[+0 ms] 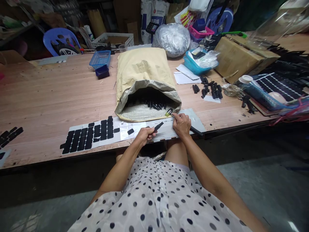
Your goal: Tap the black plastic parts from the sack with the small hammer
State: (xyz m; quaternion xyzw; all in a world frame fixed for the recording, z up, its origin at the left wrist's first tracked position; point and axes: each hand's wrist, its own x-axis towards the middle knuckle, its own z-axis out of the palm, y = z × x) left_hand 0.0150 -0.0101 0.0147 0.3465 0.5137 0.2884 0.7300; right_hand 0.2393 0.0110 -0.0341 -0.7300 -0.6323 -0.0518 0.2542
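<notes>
My left hand (145, 135) is closed on a small black plastic piece (158, 126) whose narrow end points up and right. In my right hand (181, 125) is a tool with a black handle (196, 131) and a shiny, yellowish metal head (169, 112); its exact kind is hard to make out. Both hands are over a pale board (166, 130) at the table's front edge. Just beyond them lies a yellow woven sack (145, 64), its mouth toward me, with several black pieces (155, 104) inside. Left of my left hand, flat black pads (93, 132) sit in rows on white backing, with a loose one (130, 131) nearer.
Blue baskets (100, 59) stand behind the sack on the left. Black parts (212, 88) lie in a pile to the right, near a turquoise basket (196, 64) and a cardboard box (241, 58). More black strips (11, 135) are at the far left.
</notes>
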